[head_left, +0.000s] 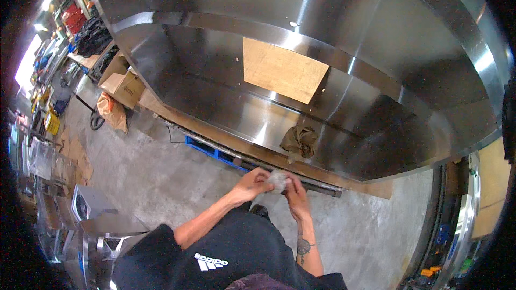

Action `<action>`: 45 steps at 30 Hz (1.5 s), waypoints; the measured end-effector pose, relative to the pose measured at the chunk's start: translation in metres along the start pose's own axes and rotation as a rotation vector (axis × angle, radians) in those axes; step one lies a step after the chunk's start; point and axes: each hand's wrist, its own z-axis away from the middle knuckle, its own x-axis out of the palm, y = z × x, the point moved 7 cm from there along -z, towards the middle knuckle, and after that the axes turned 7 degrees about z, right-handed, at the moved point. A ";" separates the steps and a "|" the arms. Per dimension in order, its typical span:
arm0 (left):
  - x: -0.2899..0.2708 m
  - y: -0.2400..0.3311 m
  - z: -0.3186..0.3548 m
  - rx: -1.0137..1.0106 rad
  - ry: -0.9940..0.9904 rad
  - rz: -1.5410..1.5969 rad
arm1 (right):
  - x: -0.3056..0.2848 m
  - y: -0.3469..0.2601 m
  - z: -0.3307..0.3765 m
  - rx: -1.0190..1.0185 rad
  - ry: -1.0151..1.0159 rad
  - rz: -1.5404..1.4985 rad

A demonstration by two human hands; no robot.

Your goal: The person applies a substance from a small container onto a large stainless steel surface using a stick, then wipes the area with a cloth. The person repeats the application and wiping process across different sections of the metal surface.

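Note:
A small light-grey wad [277, 181] is held between my two hands in front of my body; I cannot make out what it is made of. From the left, my left hand [251, 185] pinches it with thumb and fingers. On the opposite side my right hand [294, 192] has its fingers closed on it too. Just beyond my hands stands a large stainless steel housing [204, 67], its open hollow facing me. A crumpled olive-brown cloth [299, 141] lies on its lower inner surface. At the back of the hollow, a rectangular opening shows a tan board [282, 70].
The housing rests on a wooden board [371, 187] near a blue pallet [209, 151]. Cardboard boxes [122, 87] and an orange-tan bag [112, 111] stand at the left. Metal equipment [94, 204] is at lower left, and a long metal-edged rack [467, 209] runs along the right.

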 end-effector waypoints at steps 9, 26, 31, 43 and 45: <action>-0.107 -0.018 0.139 0.213 0.451 0.276 | 0.139 0.039 -0.009 0.152 -0.341 -0.278; -0.325 0.069 0.321 0.645 0.667 -0.344 | 0.493 -0.068 0.043 -0.527 -0.870 0.667; -0.365 0.080 0.316 0.217 0.375 -0.174 | 0.523 -0.086 0.041 -0.524 -0.694 0.430; -0.433 0.220 0.282 0.667 0.432 -0.211 | 0.554 -0.081 -0.019 -0.222 -0.744 0.068; -0.447 0.238 0.263 0.634 0.512 -0.128 | 0.557 -0.107 -0.036 -0.229 -0.625 -0.099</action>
